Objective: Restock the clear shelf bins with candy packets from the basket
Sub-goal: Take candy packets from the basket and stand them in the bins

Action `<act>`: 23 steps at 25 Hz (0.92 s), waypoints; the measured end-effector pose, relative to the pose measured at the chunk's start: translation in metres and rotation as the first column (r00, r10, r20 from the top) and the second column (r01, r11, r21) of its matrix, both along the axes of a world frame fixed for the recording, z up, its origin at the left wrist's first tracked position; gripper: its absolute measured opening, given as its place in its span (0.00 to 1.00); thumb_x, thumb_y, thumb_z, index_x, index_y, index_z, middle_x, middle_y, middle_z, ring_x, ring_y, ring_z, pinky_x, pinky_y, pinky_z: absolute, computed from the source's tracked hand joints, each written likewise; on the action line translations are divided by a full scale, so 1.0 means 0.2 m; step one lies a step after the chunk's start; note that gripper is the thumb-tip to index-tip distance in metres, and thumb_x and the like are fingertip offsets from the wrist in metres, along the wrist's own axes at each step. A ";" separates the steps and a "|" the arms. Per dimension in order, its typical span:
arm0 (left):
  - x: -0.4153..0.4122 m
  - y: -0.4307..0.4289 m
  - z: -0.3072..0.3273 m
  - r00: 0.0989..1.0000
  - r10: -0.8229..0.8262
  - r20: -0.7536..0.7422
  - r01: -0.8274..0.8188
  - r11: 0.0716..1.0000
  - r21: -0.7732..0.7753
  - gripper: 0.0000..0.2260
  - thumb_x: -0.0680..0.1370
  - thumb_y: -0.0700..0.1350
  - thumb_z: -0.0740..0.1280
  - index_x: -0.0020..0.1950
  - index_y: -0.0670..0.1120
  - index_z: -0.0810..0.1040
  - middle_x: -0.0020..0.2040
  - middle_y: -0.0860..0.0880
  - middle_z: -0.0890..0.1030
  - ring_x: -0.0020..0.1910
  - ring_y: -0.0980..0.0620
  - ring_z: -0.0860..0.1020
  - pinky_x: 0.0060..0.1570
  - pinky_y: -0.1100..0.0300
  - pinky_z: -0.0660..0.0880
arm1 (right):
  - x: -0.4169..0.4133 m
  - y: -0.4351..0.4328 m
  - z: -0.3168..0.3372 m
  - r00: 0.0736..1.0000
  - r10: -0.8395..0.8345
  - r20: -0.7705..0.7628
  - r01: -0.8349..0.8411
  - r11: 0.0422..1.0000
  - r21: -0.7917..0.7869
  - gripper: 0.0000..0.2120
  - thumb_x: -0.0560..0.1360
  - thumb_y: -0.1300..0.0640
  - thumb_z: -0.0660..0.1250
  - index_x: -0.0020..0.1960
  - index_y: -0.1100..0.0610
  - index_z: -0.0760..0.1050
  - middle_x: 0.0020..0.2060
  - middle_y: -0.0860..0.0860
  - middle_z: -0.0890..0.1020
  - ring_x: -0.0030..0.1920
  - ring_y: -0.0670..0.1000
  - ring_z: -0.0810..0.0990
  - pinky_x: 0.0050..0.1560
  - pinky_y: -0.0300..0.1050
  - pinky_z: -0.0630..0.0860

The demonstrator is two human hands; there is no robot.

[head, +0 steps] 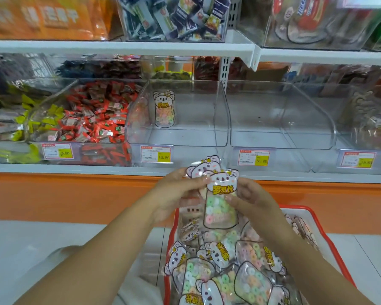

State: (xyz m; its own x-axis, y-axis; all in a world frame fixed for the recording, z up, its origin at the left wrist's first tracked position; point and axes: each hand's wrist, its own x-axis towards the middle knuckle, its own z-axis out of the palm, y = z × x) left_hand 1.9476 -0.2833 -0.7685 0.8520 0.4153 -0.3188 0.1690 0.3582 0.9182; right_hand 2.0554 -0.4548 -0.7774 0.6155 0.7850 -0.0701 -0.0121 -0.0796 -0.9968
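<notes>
Both hands are up in front of the shelf, just above the basket (317,223). The left hand (178,192) grips a small stack of candy packets (204,167), fingers curled behind it and thumb pressed on the front. The right hand (254,200) pinches the front packet (221,208) at its side, thumb across the face and fingers tucked behind. More packets (209,274) lie heaped in the red basket below. Up on the shelf, one packet (164,110) stands upright at the back of the clear bin (185,140), above a yellow price tag (156,153). Next bin left holds red-wrapped sweets (92,113).
</notes>
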 end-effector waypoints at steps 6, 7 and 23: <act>0.00 -0.04 -0.04 0.997 0.071 0.041 -0.068 0.996 -0.062 0.05 0.82 0.40 0.62 0.52 0.47 0.76 0.42 0.48 0.83 0.37 0.52 0.81 0.39 0.52 0.81 | -0.04 0.05 0.01 0.996 -0.071 0.053 0.076 0.993 -0.090 0.05 0.77 0.61 0.68 0.50 0.54 0.73 0.45 0.47 0.83 0.40 0.36 0.80 0.35 0.26 0.73; 0.00 -0.03 -0.04 0.997 0.066 0.036 -0.065 0.998 -0.027 0.06 0.82 0.42 0.61 0.56 0.48 0.77 0.45 0.47 0.83 0.41 0.50 0.81 0.47 0.46 0.80 | -0.03 0.06 0.01 0.995 -0.076 0.068 0.081 0.994 -0.076 0.05 0.77 0.61 0.68 0.50 0.54 0.73 0.46 0.45 0.83 0.43 0.35 0.79 0.37 0.25 0.72; -0.06 0.12 0.17 0.996 -0.002 0.093 -0.031 0.936 0.349 0.15 0.77 0.42 0.71 0.62 0.47 0.75 0.56 0.44 0.83 0.56 0.47 0.82 0.57 0.52 0.78 | 0.00 0.26 0.23 0.987 0.147 -0.067 -0.151 0.986 -0.073 0.17 0.74 0.57 0.72 0.62 0.51 0.76 0.51 0.51 0.85 0.53 0.52 0.84 0.52 0.50 0.80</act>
